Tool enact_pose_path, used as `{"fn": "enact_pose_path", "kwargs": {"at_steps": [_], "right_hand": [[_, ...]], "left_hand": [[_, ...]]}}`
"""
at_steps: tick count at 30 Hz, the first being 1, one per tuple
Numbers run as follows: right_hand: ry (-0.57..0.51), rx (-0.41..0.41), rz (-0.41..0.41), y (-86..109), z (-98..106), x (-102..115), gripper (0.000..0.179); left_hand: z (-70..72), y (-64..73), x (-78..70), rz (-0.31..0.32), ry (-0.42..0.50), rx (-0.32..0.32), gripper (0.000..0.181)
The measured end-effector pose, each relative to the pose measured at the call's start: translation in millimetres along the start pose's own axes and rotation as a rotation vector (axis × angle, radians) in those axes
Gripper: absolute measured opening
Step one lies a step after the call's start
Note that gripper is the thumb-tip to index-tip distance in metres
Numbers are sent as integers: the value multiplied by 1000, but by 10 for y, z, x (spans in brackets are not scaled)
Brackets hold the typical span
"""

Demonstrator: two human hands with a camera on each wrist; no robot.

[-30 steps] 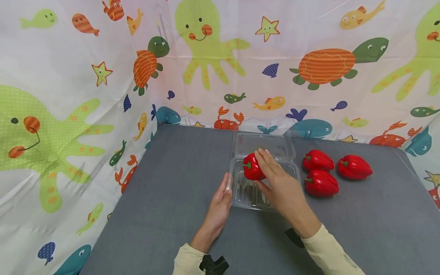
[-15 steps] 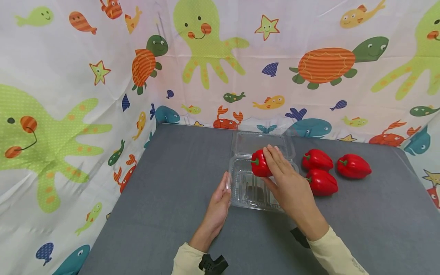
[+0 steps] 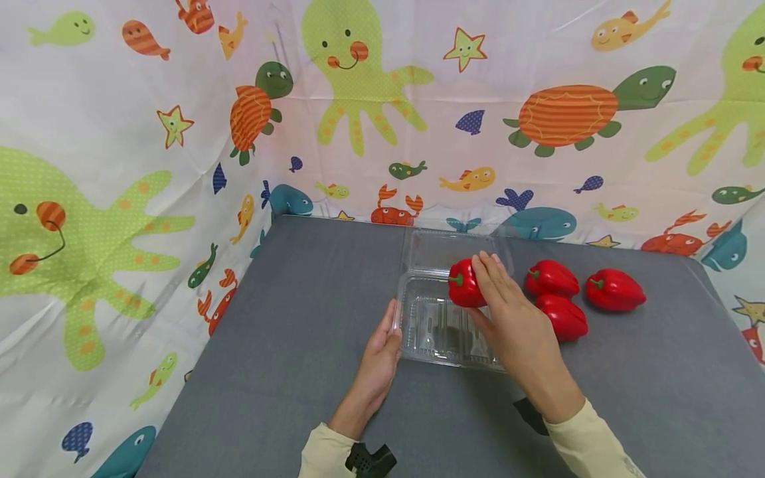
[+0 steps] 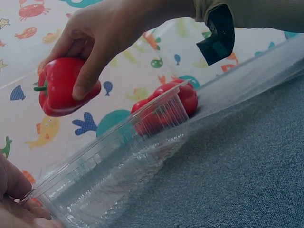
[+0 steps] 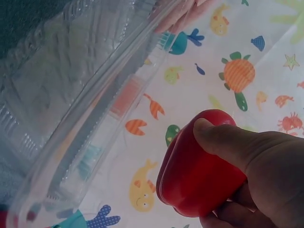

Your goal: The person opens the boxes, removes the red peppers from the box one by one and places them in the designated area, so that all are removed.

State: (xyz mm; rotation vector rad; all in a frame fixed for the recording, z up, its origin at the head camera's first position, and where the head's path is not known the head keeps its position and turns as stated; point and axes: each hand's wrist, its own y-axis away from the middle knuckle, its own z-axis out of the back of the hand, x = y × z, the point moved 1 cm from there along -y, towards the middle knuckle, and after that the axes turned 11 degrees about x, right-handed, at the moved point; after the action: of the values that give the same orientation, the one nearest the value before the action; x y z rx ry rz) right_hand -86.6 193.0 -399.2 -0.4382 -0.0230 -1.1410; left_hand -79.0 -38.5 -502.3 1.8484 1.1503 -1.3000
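A red bell pepper (image 3: 463, 283) with a green stem hangs above the clear plastic container (image 3: 433, 335), held between the thumb and fingers of my right hand (image 3: 526, 338). In the right wrist view, the thumb presses one side of the pepper (image 5: 199, 166) and the fingers curl behind it. My left hand (image 3: 372, 375) holds the container's left edge; in the left wrist view, its thumb and fingers are at the rim (image 4: 102, 137). The container's hinged lid (image 3: 445, 251) lies folded back behind the base. No pepper lies in the base.
Two red bell peppers, one farther back (image 3: 551, 277) and one nearer (image 3: 564, 318), lie just right of the container. A third pepper (image 3: 615, 289) lies farther right. A sea-animal curtain (image 3: 418, 99) borders the back of the grey table (image 3: 287, 345).
My right hand has moved rightward over the container, carrying the pepper from its left-middle part toward the right side. The left hand, container and other peppers keep their places.
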Motion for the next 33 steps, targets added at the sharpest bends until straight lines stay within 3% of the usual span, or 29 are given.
{"fn": "enact_pose_path", "kwargs": {"at_steps": [15, 33], "right_hand": [[-3, -14, -35, 33, 46, -98, 114], [-6, -12, -68, 106, 161, -247, 113]], "left_hand": [[9, 8, 20, -18, -21, 27, 61], [2, 18, 13, -18, -13, 17, 61]]}}
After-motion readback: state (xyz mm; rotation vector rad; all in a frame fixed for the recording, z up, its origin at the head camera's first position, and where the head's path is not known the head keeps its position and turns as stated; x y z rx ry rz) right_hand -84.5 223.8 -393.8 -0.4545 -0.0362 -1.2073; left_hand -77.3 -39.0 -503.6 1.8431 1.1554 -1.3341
